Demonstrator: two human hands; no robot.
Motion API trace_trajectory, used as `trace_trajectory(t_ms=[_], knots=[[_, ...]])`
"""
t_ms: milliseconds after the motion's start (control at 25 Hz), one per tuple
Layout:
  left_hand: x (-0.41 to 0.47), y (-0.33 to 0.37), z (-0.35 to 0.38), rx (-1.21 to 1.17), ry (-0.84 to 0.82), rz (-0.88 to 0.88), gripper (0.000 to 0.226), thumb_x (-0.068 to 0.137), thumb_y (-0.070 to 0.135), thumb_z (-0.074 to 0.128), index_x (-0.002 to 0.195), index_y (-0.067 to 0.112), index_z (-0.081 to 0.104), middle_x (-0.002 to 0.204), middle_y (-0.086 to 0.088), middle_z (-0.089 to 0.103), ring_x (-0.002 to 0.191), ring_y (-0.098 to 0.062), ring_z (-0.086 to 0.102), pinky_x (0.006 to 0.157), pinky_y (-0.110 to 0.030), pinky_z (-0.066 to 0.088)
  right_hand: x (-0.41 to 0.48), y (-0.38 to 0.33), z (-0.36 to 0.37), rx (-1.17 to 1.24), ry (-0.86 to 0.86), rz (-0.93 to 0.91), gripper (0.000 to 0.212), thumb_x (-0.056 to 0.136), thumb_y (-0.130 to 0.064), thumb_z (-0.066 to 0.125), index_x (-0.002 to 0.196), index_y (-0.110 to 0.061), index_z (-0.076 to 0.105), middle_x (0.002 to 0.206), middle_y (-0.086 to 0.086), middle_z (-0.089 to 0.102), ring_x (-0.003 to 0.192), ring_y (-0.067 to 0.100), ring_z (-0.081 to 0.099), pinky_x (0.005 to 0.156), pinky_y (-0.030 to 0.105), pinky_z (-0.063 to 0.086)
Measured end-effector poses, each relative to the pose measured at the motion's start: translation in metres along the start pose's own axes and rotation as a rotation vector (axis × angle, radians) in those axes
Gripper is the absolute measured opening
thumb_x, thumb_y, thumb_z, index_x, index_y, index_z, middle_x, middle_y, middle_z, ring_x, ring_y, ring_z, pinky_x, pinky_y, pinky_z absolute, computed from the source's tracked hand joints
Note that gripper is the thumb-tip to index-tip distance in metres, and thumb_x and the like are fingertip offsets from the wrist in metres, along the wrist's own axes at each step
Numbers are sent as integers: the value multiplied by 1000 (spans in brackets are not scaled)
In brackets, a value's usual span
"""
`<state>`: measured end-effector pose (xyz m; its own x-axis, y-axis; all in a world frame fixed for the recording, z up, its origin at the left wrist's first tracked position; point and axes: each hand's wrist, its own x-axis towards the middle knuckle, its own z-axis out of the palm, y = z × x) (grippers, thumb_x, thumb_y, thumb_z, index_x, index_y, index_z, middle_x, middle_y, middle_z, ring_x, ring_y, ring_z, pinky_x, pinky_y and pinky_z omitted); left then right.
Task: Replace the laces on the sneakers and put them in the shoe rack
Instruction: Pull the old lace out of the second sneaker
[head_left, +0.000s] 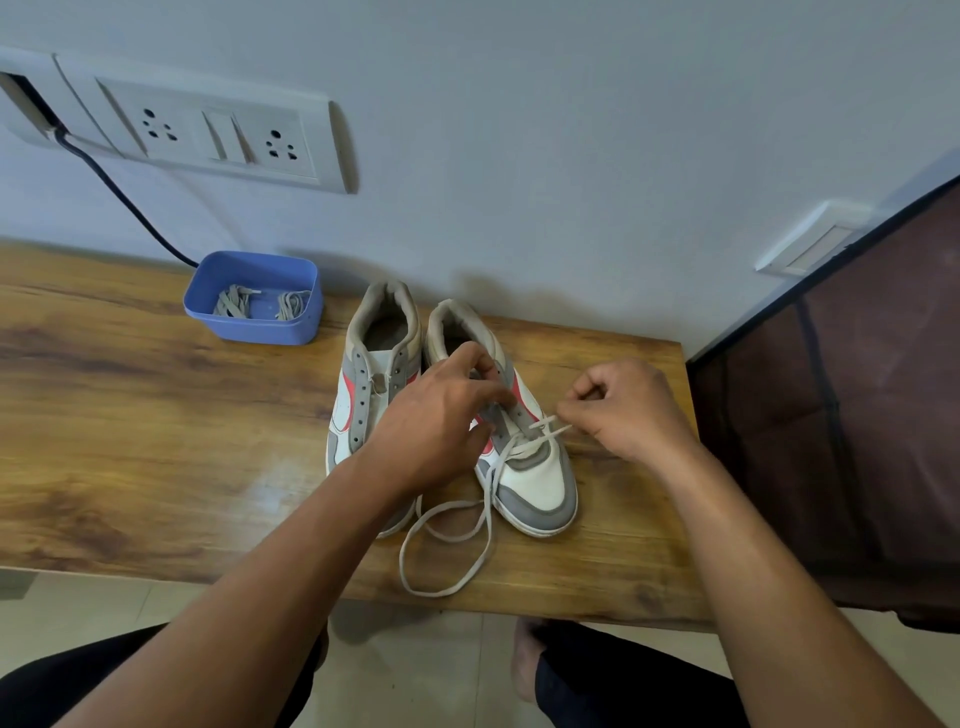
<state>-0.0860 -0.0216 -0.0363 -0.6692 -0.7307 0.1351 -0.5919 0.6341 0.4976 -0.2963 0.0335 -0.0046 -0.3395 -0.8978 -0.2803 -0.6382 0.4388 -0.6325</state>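
**Q:** What are the hands doing?

**A:** Both work at the laced sneaker (535, 483), which stands on a wooden table (130, 415) with its toe towards the camera wearer. The left hand (441, 415) lies over the sneaker's tongue, fingers bent and closed on the grey eyelet strip. What the fingertips pinch is hidden. The right hand (623, 410), just to the right of the sneaker, is curled almost into a fist. Its thumb and forefinger pinch one end of a white lace (447, 571).

**Q:** What is the lace like?

**A:** Flat, woven and pale. It crosses the lowest eyelets of that sneaker. The rest lies in one loose loop on the wood in front of the toe.

**Q:** And the shoes?

**A:** Two low sneakers with smooth white panels, grey suede-like trim and curved red stripes. The unlaced sneaker (363, 374) stands just beside the laced one, on its left.

**Q:** Anything else?

**A:** Behind the laced sneaker and to its left, well apart, sits one rounded blue plastic tub (260, 330). It holds two bundles of grey laces (231, 304). To the sneaker's right, past the table edge, is a dark mesh panel (857, 415) in a black frame.
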Motion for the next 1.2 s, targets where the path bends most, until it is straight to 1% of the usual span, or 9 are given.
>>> trace_trajectory(t_ms=[80, 200, 360, 520, 680, 840, 1000, 1120, 1200], knots=[[0, 0, 0, 2, 2, -1, 33, 89, 24, 73, 122, 31, 72, 126, 5, 50, 95, -3, 47, 69, -16, 39, 0, 1, -3, -9, -5, 5, 8, 82, -23, 84, 81, -23, 76, 80, -9, 73, 73, 9, 67, 60, 23, 46], [-1, 0, -1, -5, 3, 5, 32, 88, 22, 73, 120, 29, 74, 122, 5, 51, 92, -5, 50, 67, -18, 41, -7, -4, 11, -34, -104, -71, 9, 80, -24, 87, 80, -26, 77, 81, -12, 74, 77, 4, 69, 64, 24, 51], [-1, 0, -1, -2, 0, 6, 32, 89, 24, 74, 120, 29, 73, 125, 4, 51, 98, -8, 55, 72, -18, 44, 0, -1, -3, -25, 24, -34, 12, 82, -22, 85, 76, -24, 75, 78, -13, 71, 72, 5, 67, 59, 22, 47], [-1, 1, -2, -19, 2, 11, 32, 88, 23, 74, 119, 29, 74, 122, 5, 52, 96, -10, 58, 71, -23, 51, -7, -5, 12, -45, -134, -80, 15, 78, -19, 88, 81, -27, 76, 77, -10, 73, 73, 8, 70, 65, 29, 56], [-1, 1, -3, -7, -5, 5, 32, 90, 25, 73, 121, 30, 72, 126, 5, 51, 100, -9, 57, 74, -22, 51, 1, 1, -4, -14, -52, -70, 15, 80, -15, 87, 78, -26, 77, 74, -11, 72, 62, -6, 63, 56, 11, 46], [-2, 1, -2, -15, -9, 6, 33, 90, 23, 72, 122, 29, 72, 125, 6, 50, 98, -10, 57, 73, -22, 51, -4, -1, 3, 34, -150, -65, 14, 79, -15, 86, 85, -26, 81, 76, -9, 74, 64, -2, 64, 59, 18, 49], [-2, 0, -3, -22, -6, 1, 32, 91, 23, 71, 122, 30, 72, 125, 6, 50, 97, -7, 55, 72, -19, 45, 5, 4, -2, 31, 1, -28, 10, 82, -18, 85, 76, -23, 79, 69, -9, 71, 59, 2, 61, 55, 18, 45], [-2, -1, -3, -18, -2, 1, 33, 90, 22, 71, 122, 30, 72, 122, 6, 50, 96, -8, 55, 70, -19, 44, -1, 1, 3, 34, -124, -40, 9, 82, -16, 85, 81, -23, 80, 75, -6, 75, 66, 4, 67, 61, 22, 52], [-2, 0, -3, -20, -11, 7, 34, 89, 21, 72, 122, 30, 72, 123, 6, 50, 96, -8, 56, 71, -19, 44, -5, -3, 9, 36, -130, -61, 11, 82, -14, 86, 78, -22, 80, 71, -6, 75, 61, 1, 67, 59, 22, 52]])
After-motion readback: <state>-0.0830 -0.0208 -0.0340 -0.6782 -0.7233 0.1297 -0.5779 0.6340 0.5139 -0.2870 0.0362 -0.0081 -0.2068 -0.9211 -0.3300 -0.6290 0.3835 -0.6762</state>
